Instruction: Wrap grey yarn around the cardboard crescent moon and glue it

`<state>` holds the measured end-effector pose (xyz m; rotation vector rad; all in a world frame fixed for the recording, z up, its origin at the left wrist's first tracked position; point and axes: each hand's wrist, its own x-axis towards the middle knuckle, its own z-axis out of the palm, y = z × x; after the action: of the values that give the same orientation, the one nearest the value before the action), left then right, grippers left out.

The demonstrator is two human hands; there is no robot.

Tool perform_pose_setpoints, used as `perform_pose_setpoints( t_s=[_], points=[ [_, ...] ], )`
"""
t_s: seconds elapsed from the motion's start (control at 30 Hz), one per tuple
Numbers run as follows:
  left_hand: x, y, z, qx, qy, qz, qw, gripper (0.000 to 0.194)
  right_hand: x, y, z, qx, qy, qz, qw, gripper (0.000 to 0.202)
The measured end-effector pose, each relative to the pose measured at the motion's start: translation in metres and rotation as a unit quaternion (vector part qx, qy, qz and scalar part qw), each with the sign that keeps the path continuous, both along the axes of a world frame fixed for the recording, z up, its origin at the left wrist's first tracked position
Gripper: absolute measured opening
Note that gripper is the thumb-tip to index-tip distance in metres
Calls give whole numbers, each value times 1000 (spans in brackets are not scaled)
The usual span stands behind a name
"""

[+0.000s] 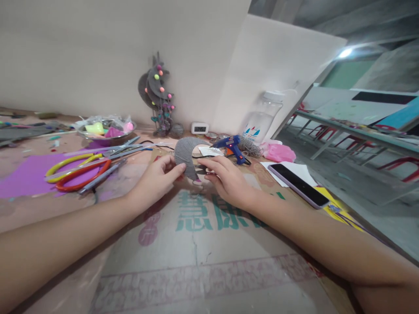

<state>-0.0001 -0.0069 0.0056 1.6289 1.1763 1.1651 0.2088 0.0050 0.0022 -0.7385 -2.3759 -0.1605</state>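
Note:
Between the thumb and fingers of my left hand point(156, 179) is a crescent moon point(185, 153) wrapped in grey yarn, standing up on edge over the table's middle. Its lower tip shows a bit of pink, and a loose yarn end hangs there. My right hand point(231, 179) is closed on what look like small thread snips point(201, 169); their dark pointed blades face the crescent's lower tip, and the fingers hide the rest. Just behind this hand lies a blue hot glue gun point(229, 143) with its small red light on.
Printed cardboard point(203, 266) covers the work surface. Scissors point(81, 172) and purple foam sheet point(26, 174) lie left, near a metal bowl point(108, 137). A finished moon hanging point(159, 91) leans at the wall. A water bottle point(260, 120) and phone point(297, 185) are right.

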Motion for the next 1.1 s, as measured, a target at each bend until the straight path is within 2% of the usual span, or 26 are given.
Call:
perform_pose_setpoints(
  t_s=[0.17,0.33,0.73,1.1],
  points=[
    [1,-1,3,-22,-12,12,1000,17,4,2,1,64,-78,-20,995,35],
    [0,4,-1,-23,-56,12,998,19,4,-1,5,100,-146,-31,984,36],
    [0,6,-5,-36,-84,-2,996,20,2,-2,4,169,-165,-41,971,34],
    [0,6,-6,-39,-73,-9,997,20,2,-4,7,187,-194,-44,962,31]
  ],
)
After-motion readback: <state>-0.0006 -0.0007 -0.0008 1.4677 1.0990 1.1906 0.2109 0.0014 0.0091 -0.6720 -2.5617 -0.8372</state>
